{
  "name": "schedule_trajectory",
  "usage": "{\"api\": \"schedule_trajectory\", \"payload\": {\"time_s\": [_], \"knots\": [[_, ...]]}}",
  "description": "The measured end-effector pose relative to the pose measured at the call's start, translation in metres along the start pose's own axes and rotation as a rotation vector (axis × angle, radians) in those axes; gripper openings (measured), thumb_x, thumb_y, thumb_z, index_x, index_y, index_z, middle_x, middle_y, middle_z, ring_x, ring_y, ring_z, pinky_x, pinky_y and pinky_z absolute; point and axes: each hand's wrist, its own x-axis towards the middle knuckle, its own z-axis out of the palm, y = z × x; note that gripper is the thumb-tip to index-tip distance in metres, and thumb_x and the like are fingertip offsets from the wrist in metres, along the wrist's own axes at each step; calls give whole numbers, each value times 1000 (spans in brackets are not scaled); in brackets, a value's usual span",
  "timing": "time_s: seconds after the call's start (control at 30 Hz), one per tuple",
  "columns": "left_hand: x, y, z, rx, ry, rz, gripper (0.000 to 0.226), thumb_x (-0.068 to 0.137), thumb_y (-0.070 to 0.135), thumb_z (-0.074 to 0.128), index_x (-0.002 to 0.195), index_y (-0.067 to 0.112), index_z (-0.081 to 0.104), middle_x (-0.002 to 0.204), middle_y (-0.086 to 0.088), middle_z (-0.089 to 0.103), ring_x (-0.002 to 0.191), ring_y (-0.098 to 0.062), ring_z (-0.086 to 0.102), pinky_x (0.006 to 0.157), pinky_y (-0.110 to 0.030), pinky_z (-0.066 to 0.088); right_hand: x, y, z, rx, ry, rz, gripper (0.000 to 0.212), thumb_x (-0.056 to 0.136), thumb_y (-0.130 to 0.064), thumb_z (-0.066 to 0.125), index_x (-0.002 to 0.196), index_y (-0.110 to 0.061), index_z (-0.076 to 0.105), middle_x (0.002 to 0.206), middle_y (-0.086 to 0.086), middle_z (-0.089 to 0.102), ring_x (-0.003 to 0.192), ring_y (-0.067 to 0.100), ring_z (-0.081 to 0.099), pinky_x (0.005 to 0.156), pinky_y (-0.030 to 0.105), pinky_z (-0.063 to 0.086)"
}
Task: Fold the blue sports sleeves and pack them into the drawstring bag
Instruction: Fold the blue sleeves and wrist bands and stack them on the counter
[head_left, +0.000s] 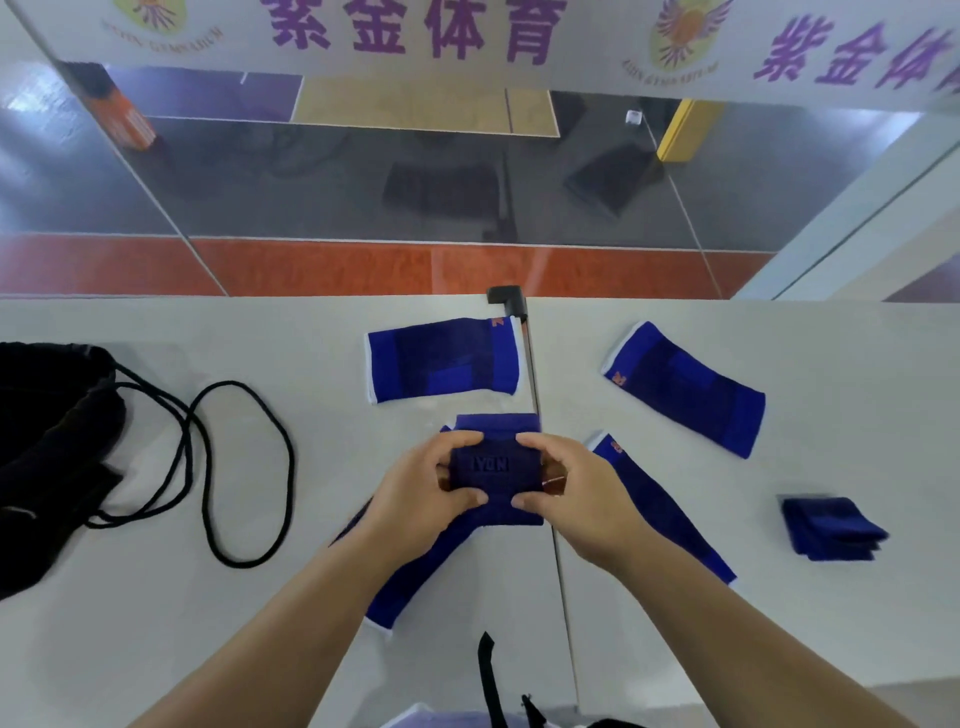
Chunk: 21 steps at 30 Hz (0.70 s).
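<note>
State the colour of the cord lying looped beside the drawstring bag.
Black. The cord lies looped on the white table, seen in the head view, the only one.

On the pale flat table (156, 649), the black fabric drawstring bag (47, 457) lies far left, the small folded blue knit sleeve (831, 527) far right, and two flat blue knit sleeves (444, 361) (685, 387) lie behind both hands.

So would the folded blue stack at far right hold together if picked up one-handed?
Probably not without care. The folded stack looks like soft knit, its layers loose and uneven at the edges, so it would likely sag or unfold. It seems light, and would likely slide easily on the smooth table.
</note>
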Motion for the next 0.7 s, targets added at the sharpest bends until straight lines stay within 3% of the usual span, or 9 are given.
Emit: {"api": "schedule_trajectory", "payload": {"time_s": [0.1,0.23,0.37,0.43,0.53,0.7], "knots": [[4,11,17,174,12,42,55,80,12,72,129,28,52,109,8,63,96,-8,62,85,-21,49,-4,12,-16,-70,41,3,55,80,-10,73,129,-23,53,107,-13,56,95,2,57,79,10,46],[10,27,47,310,60,148,36,83,17,70,116,25,62,104,7,55,91,-9,57,84,-19,47,-8,31,-46,-190,78,-55,29,80,-21,72,108,-26,65,93,-16,50,86,1,51,77,13,39],[17,39,78,302,20,179,21,84,20,69,104,24,65,114,11,42,103,-14,48,93,-28,45,-18,55,-77,-167,94,-80,18,84,-22,69,101,-25,66,109,-15,46,105,4,44,88,11,35],[21,45,94,321,-46,194,15,86,22,65,98,30,60,107,13,54,101,-14,51,90,-30,45,-25,65,-93,-101,48,-36,13,88,-23,64,99,-28,61,106,-14,57,101,4,52,81,12,38],[25,59,120,305,-146,127,10,89,28,60,98,31,59,87,3,64,83,-17,62,78,-35,53,-36,85,-116,-8,23,68,12,92,-26,58,94,-36,53,93,-13,63,87,4,60,71,15,49],[32,78,173,348,-219,130,14,91,32,57,105,33,59,88,7,66,82,-8,62,77,-27,53,-53,120,-156,-37,61,93,2,94,-24,54,96,-26,55,83,-6,63,76,11,61,69,24,53]]}}
